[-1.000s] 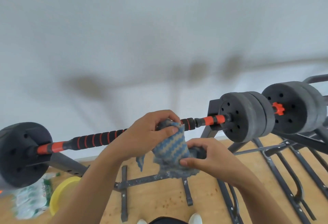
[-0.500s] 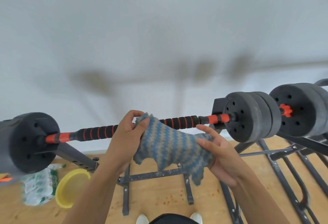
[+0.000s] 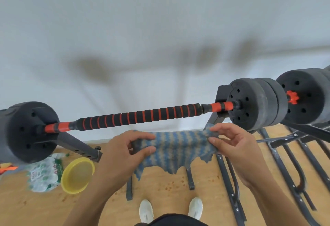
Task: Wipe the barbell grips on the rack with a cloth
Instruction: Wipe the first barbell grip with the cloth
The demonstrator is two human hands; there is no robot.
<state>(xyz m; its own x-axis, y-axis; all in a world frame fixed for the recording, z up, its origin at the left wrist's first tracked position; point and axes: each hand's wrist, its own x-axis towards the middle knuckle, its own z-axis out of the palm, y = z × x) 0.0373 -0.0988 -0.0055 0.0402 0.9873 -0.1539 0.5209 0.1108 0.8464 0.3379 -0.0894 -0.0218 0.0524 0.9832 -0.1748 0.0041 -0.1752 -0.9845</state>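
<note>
- Head view: the person holds a blue-and-tan zigzag cloth [image 3: 175, 148] stretched flat between both hands, in front of the body.
- Left hand [image 3: 123, 156]: thumb and fingers curled over the cloth's left edge, gripping it.
- Right hand [image 3: 235, 147]: thumb and forefinger pinch the cloth's right corner; the other fingers are loosely bent beside it.
- The cloth's lower edge hangs ragged below the hands, its top edge taut between them.
- Just beyond the hands, apart from the cloth, the barbell grip [image 3: 139, 118], black foam with orange rings, runs across, higher toward the right hand's side.
- The bar lies on the rack [image 3: 78, 145]; a black weight plate [image 3: 26, 131] sits out past the left hand, and stacked plates [image 3: 257, 104] past the right hand.
- Further right of the right hand, another plate with an orange collar [image 3: 292, 97].
- Below the left hand, on the wooden floor [image 3: 26, 208]: a yellow bowl [image 3: 77, 175] touching a pack of water bottles [image 3: 44, 175].
- White shoes [image 3: 146, 210] below the hands, at the bottom of view.
</note>
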